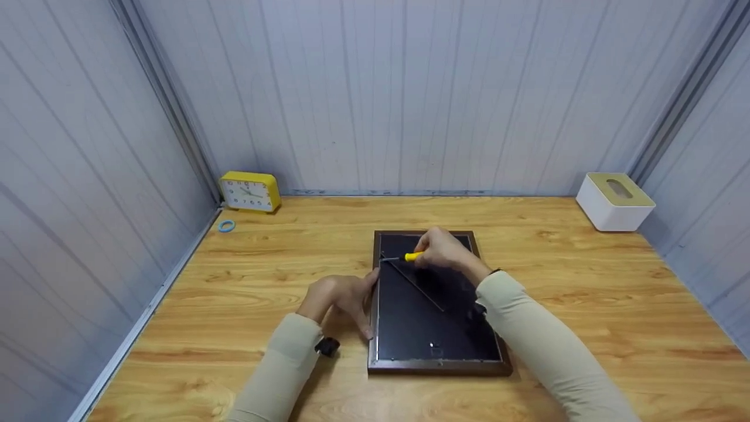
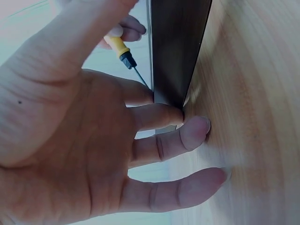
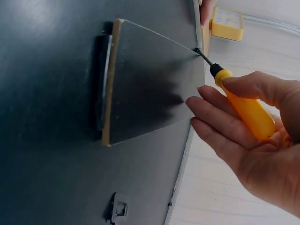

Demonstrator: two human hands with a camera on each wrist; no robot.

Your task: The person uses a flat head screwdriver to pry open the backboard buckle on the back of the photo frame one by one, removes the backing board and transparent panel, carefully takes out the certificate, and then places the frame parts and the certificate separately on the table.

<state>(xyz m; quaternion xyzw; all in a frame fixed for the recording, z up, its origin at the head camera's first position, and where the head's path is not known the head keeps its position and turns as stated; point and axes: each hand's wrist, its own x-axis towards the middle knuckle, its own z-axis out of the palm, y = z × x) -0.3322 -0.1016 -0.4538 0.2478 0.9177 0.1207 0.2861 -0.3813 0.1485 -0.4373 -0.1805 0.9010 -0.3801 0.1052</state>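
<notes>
A picture frame [image 1: 439, 370] with a dark wooden rim and black backing [image 1: 410, 340] lies back side up on the table. Its easel leg [image 3: 145, 89] stands out at an angle from the backing. My right hand [image 1: 442, 251] grips a screwdriver [image 3: 251, 112] by its yellow handle. The metal tip meets the backing's edge near the frame's upper left side. Beside the left rim, my left hand [image 1: 347, 293] touches the wood with straight, spread fingers, as the left wrist view shows from the palm side.
At the back left stands a yellow alarm clock [image 1: 249, 192], with a small blue ring [image 1: 226, 226] in front of it. A white tissue box [image 1: 618, 211] with a wood-coloured lid sits at the back right. Pale panel walls [image 1: 404, 99] enclose the wooden table [image 1: 281, 252].
</notes>
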